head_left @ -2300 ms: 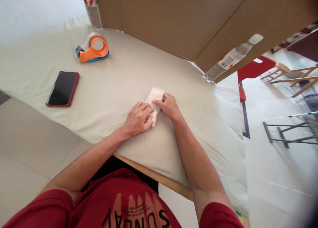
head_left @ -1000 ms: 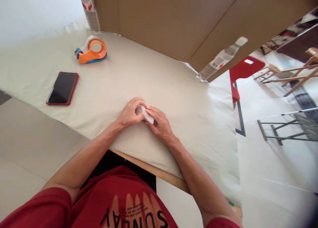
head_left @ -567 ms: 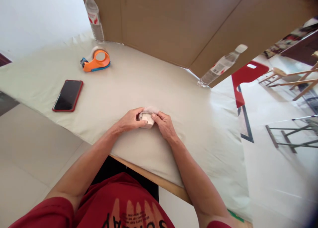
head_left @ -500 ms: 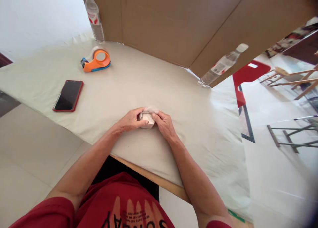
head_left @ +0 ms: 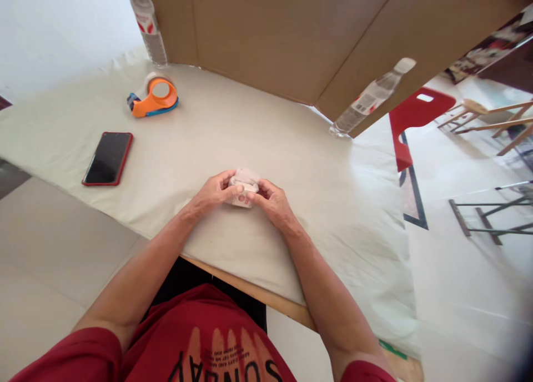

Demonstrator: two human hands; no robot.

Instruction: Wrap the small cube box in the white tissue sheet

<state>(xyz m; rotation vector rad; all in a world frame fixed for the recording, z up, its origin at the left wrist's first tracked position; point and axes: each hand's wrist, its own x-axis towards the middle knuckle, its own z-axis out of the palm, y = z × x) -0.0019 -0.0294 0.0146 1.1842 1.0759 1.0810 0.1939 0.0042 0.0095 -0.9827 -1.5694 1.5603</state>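
A small pale box (head_left: 241, 199) with faint reddish print on its near face sits between my two hands, close to the table's front edge. A thin whitish flap or sheet (head_left: 247, 175) stands up at its far side; I cannot tell whether it is part of the box. My left hand (head_left: 219, 189) grips the left side, thumb lying on the near top edge. From the right, my right hand (head_left: 270, 200) holds the other side with its thumb on the near face. Fingers behind the box are partly hidden.
An orange and blue tape dispenser (head_left: 156, 99) and a red-cased phone (head_left: 108, 159) lie to the left on the cloth-covered table (head_left: 208, 126). Two plastic bottles, one left (head_left: 149, 29) and one right (head_left: 370, 101), stand against a cardboard screen (head_left: 270, 38). A red chair or stool (head_left: 420, 112) is beyond the right edge.
The box has turned in my hands, so its printed face now shows toward me. The whitish flap stands higher, and my right thumb has moved down to the near face.
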